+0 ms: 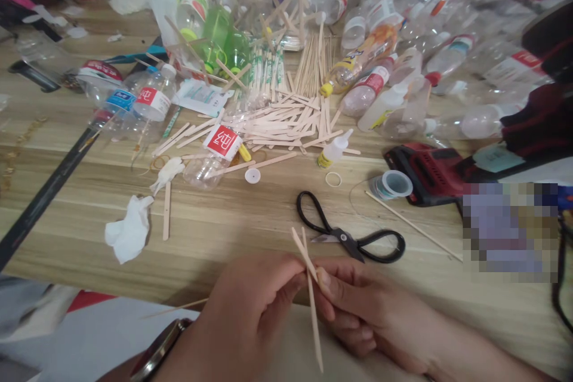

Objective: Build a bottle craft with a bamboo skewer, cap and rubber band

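Two flat sticks crossed in both hands at table edge

Left hand [255, 292]: back upward, wrist bent in from the left, fingers curled; fingertips closed on the sticks at the crossing, exact contact partly hidden. Right hand [358, 298]: in from the right, thumb pressing one stick against curled fingers.

Held: two flat wooden sticks [314, 322], forming a narrow X between the hands, in front of the body; one reaches well below the crossing.

Counts beyond the hands: scissors [342, 236], one pair, blades toward the left; small glue bottle [333, 151], one, upright; pale ring [333, 179], one; white disc [252, 175], one; crumpled tissues [129, 230], two. Stick pile [286, 119]: overlapping, not countable.

Surroundings: red-and-black power tool [439, 170] at right; clear bottles [483, 121] crowd the back. Scissors lie just past the right hand, between it and the glue bottle.
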Available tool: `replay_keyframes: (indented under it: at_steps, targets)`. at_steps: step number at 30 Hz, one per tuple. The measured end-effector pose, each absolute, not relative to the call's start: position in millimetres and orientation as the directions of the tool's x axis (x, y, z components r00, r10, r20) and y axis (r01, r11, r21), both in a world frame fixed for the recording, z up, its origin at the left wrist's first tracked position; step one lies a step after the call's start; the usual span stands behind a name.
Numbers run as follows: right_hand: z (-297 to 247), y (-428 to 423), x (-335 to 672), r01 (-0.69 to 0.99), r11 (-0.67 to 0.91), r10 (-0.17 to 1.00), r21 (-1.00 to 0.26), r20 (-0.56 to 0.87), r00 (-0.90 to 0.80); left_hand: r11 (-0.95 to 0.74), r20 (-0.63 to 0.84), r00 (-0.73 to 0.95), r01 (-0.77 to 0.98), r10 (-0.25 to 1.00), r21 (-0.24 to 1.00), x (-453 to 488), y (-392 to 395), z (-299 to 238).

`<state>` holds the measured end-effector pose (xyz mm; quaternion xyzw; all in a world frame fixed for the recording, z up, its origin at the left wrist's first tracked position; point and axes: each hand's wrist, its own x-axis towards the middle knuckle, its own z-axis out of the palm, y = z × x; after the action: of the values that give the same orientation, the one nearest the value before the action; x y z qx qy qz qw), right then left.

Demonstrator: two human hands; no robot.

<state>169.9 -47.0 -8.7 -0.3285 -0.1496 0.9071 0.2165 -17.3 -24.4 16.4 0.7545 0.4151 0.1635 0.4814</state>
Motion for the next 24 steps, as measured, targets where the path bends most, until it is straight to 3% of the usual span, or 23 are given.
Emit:
replay_keyframes:
  at_steps: [9, 18, 21, 24]
  targets:
    - [-8.4, -44.3, 174.6, -0.248, -0.853, 0.480, -0.460, -0.505, -0.717, -0.122, -0.238, 0.615, 0.484, 0.752, 0.867, -17.4, -23.2, 17.3]
    - [-13.0, -52.2, 168.3, -0.288, -0.884, 0.449, -0.368, -0.501, -0.740, -0.419, -0.050, 0.667, 0.523, 0.743, 0.742, -19.2, -23.8, 13.7]
    - [-11.7, -49.4, 170.7, -0.249, -0.869, 0.460, -0.428, -0.512, -0.725, -0.473, -0.015, 0.691, 0.511, 0.723, 0.718, -19.8, -25.0, 14.0]
    - [-9.1, -39.5, 179.1, -0.105, -0.830, 0.440, -0.547, -0.529, -0.726, -0.477, -0.019, 0.732, 0.463, 0.681, 0.747, -19.3, -23.9, 18.3]
